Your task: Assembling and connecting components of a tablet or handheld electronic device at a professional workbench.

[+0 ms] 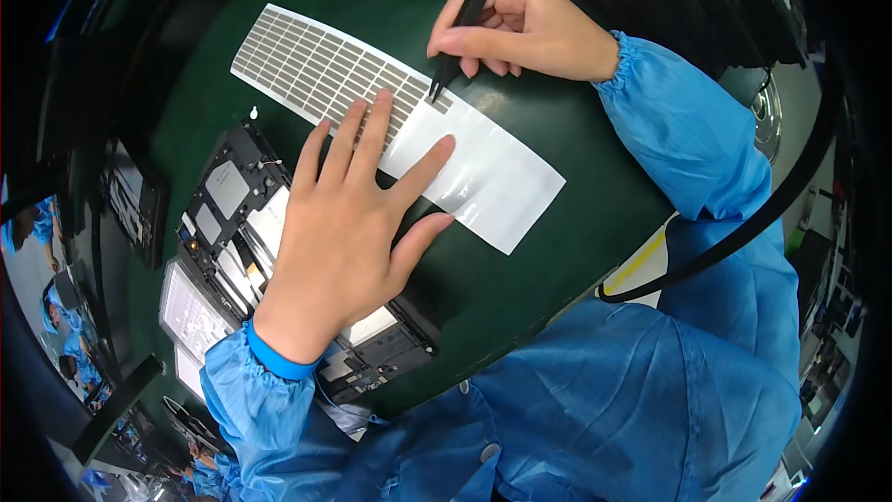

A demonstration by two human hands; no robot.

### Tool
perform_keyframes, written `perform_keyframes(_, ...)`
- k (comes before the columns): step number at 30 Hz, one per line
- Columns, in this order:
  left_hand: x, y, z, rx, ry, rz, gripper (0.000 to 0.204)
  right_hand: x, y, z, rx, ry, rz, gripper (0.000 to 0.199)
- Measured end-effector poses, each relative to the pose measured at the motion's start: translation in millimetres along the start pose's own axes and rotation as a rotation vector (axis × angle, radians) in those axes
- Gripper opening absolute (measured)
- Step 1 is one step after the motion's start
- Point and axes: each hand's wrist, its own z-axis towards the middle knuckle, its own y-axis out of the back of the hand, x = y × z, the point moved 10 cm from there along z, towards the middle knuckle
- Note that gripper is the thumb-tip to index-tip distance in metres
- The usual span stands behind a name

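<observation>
A white backing sheet [506, 181] lies slantwise on the green table, its upper left part covered with rows of small grey rectangular stickers [316, 65]. My left hand [358, 200] rests on the sheet, fingers spread, with the fingertips on the stickers and the bare white part. In my right hand [530, 28] is a pair of black tweezers [469, 23], held like a pen. Their tips touch or hover just over the last stickers at the edge of the bare part; which of the two I cannot tell. An opened laptop chassis [228, 186] lies partly hidden under my left forearm.
The green table [502, 293] curves along my front. Left of the laptop chassis lie a clear plastic tray [190, 307] and another dark device part [130, 195]. A blue band with a cord circles my left wrist. Other people in blue work at the far left.
</observation>
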Motion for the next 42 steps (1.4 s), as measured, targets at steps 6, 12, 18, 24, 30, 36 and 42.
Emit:
perform_keyframes(6, 1.7, 0.8, 2.7, -0.017, -0.004, -0.009, 0.050, -8.5, 4.2, 0.4, -0.029, -0.041, -0.043, 0.025)
perform_keyframes(12, 5.3, 4.5, -6.9, -0.098, -0.009, 0.020, 0.053, -10.2, 8.9, 5.7, -0.009, 0.013, 0.027, 0.029)
perform_keyframes(18, 43.2, 24.7, -45.9, -0.198, -0.198, -0.089, 0.036, -1.9, 17.7, 4.7, -0.101, -0.014, 0.168, 0.034)
perform_keyframes(24, 51.8, 21.2, -78.1, -0.304, 0.000, -0.035, 0.024, -5.7, 19.5, 7.3, -0.166, -0.055, 0.281, 0.030)
perform_keyframes(30, 119.1, 76.3, -154.1, -0.666, 0.226, -0.265, 0.024, 64.3, -29.0, 43.8, -0.177, 0.085, 0.206, 0.031)
perform_keyframes(36, 153.7, 31.0, -195.6, -0.708, 0.507, -0.488, 0.034, 124.5, -148.4, 128.2, 0.142, 0.189, 0.120, 0.044)
perform_keyframes(42, 139.3, 51.8, -190.1, -0.820, 0.360, -0.317, 0.022, 113.7, -172.0, 145.0, 0.096, 0.247, 0.009, 0.042)
